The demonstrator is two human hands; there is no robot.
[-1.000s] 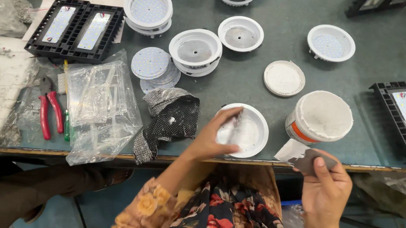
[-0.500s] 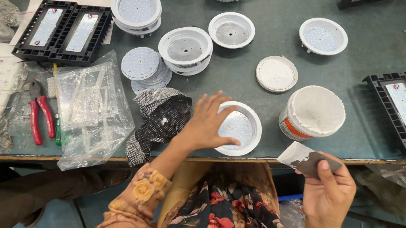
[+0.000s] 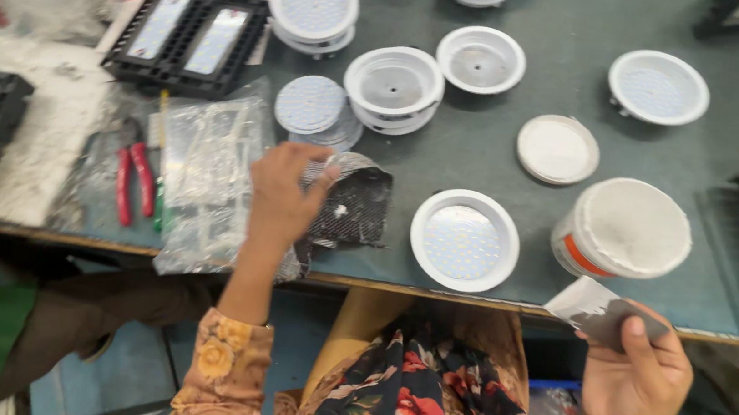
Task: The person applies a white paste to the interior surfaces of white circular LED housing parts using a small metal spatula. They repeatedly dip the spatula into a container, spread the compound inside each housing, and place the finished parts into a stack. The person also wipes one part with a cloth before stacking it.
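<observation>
Item: black mesh-patterned pouch (image 3: 353, 208), crumpled, with a shiny plastic flap at its top; lies on the grey-green bench (image 3: 484, 165) near the front edge, its long axis running roughly left to right.

Left hand (image 3: 284, 191): grip partly curled, fingertips pinching or touching the pouch's upper left corner; whether it has closed fully on the material cannot be told. The pouch extends rightward from this grip. This hand is much the nearer of the two.

Right hand (image 3: 635, 377): held below the bench edge, well apart from the pouch; grip clenched on a small flat grey and white card (image 3: 601, 311), thumb on top.

Adjacent: round white LED downlight (image 3: 465, 240) just right of the pouch, face up. White tub with orange band (image 3: 623, 230) further right. Clear plastic bag (image 3: 208, 172) just left of the left hand, with red-handled pliers (image 3: 132, 181) beyond it. Stacked white housings (image 3: 394, 87) behind.
</observation>
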